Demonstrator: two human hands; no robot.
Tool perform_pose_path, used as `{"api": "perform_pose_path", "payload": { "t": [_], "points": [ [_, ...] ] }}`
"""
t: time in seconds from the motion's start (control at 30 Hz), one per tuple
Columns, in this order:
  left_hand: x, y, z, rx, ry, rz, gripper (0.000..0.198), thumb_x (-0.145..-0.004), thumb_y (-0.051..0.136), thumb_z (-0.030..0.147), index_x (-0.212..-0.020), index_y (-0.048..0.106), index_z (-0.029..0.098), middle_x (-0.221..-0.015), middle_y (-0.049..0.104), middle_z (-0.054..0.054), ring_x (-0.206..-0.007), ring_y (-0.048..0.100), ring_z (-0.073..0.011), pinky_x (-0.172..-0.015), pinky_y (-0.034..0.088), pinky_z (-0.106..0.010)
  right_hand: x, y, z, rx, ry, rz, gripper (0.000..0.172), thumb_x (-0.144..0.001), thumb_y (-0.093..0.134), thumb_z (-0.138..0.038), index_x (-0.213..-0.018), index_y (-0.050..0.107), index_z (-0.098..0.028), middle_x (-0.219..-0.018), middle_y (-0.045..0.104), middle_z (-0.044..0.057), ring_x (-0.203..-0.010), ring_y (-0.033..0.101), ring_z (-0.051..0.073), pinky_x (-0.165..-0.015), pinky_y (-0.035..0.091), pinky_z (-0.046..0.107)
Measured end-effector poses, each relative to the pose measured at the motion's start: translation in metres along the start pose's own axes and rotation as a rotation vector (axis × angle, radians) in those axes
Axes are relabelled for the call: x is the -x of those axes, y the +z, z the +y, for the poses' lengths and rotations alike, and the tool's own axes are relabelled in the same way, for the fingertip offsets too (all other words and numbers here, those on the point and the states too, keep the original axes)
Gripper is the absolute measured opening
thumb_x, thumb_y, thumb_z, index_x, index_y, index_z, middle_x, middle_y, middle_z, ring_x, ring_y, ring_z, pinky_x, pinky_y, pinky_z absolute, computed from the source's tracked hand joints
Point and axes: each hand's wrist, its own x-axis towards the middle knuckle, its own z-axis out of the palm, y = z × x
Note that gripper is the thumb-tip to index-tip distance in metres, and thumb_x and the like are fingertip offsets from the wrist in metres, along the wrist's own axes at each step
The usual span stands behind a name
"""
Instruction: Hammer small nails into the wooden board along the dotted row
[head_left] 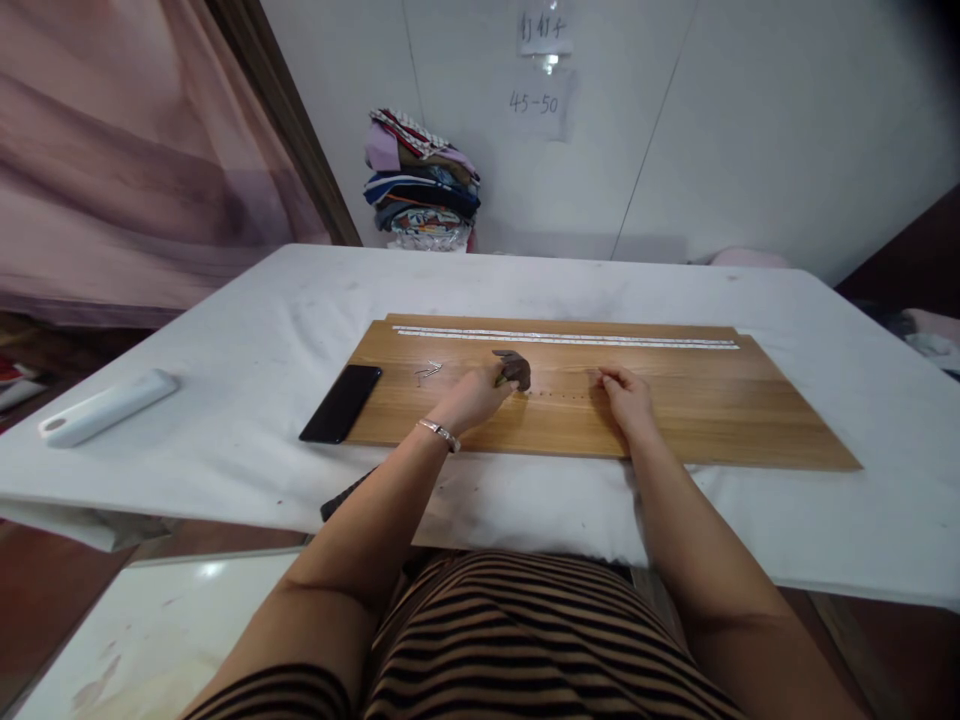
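My left hand (482, 392) is closed around a hammer (515, 370) close to its dark metal head, over the middle of a brown wooden board (720, 410). My right hand (628, 400) is to the right, above the board, with thumb and forefinger pinched together; whatever they hold is too small to make out. Between the hands runs a row of small dark dots (562, 395) on the wood, nails or holes. Several loose nails (430, 372) lie on the board left of the hammer.
Two white strips (562, 338) run along the board's far edge. A black phone (341, 403) overlaps its left end. Farther left lies a white long-handled object (109, 407) on the white-covered table (225, 400). A dark ribbed thing (346, 495) is partly hidden under my left forearm. Folded clothes (424, 185) are stacked behind.
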Motion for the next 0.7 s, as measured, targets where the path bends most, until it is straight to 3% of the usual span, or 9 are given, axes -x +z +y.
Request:
{"api": "perform_pose_path", "payload": {
  "t": [0.27, 0.47, 0.7],
  "points": [
    [-0.002, -0.001, -0.001, -0.099, -0.004, -0.015, 0.035, -0.089, 0.052, 0.039, -0.112, 0.068, 0.018, -0.091, 0.072, -0.008, -0.079, 0.065, -0.0212, -0.075, 0.048, -0.03, 0.001, 0.0, -0.005, 0.004, 0.007, -0.004, 0.031, -0.073, 0.059, -0.042, -0.086, 0.075, -0.019, -0.079, 0.074, 0.005, -0.078, 0.065, 0.021, -0.083, 0.052, 0.038],
    [0.001, -0.009, 0.009, -0.121, -0.046, 0.003, 0.033, -0.09, 0.052, 0.038, -0.11, 0.069, 0.016, -0.081, 0.071, -0.008, -0.075, 0.064, -0.0212, -0.073, 0.046, -0.03, 0.001, 0.001, -0.006, 0.001, 0.016, -0.001, 0.031, -0.073, 0.058, -0.041, -0.086, 0.075, -0.019, -0.079, 0.074, 0.005, -0.077, 0.065, 0.02, -0.082, 0.051, 0.036],
    [0.0, -0.002, 0.004, -0.133, -0.025, -0.012, 0.034, -0.091, 0.052, 0.037, -0.111, 0.068, 0.016, -0.086, 0.071, -0.008, -0.078, 0.064, -0.0208, -0.077, 0.047, -0.031, 0.001, 0.0, -0.009, 0.0, 0.016, -0.006, 0.031, -0.072, 0.058, -0.04, -0.086, 0.074, -0.018, -0.078, 0.074, 0.005, -0.078, 0.065, 0.02, -0.084, 0.051, 0.036]
  ]
}}
